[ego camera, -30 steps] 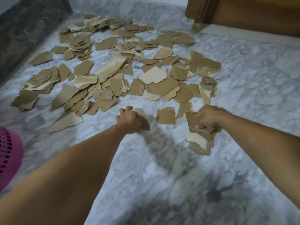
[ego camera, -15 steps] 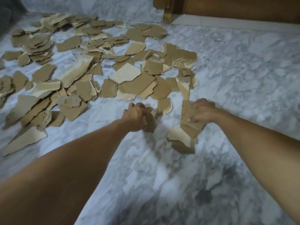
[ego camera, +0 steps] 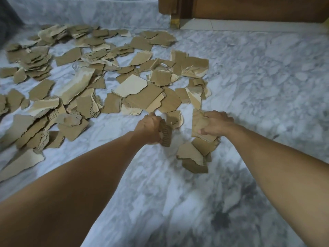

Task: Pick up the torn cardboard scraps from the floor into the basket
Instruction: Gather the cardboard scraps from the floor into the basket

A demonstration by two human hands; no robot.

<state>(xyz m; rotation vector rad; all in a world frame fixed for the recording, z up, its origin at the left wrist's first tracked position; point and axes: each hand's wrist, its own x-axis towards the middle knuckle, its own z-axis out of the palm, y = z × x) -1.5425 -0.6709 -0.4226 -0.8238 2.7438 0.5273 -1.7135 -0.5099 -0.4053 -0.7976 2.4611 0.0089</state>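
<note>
Torn brown cardboard scraps [ego camera: 135, 94] lie spread over the marble floor [ego camera: 258, 90] from the far left to the middle. My left hand [ego camera: 148, 129] grips a small corrugated scrap [ego camera: 165, 135] near the closest pieces. My right hand [ego camera: 216, 124] holds a bunch of several scraps [ego camera: 199, 148] that hangs down below its fingers. One loose scrap [ego camera: 175, 118] lies between the two hands. The basket is out of view.
A wooden door and its frame [ego camera: 249, 8] stand at the back right, above a pale threshold [ego camera: 240, 25]. A marble skirting [ego camera: 89, 11] runs along the back. A dark edge [ego camera: 7, 16] shows at the far left.
The view has swung right, so the pink basket has left the frame. Both hands have reached forward toward the nearest scraps, still holding their pieces. My right hand's bunch has grown.
</note>
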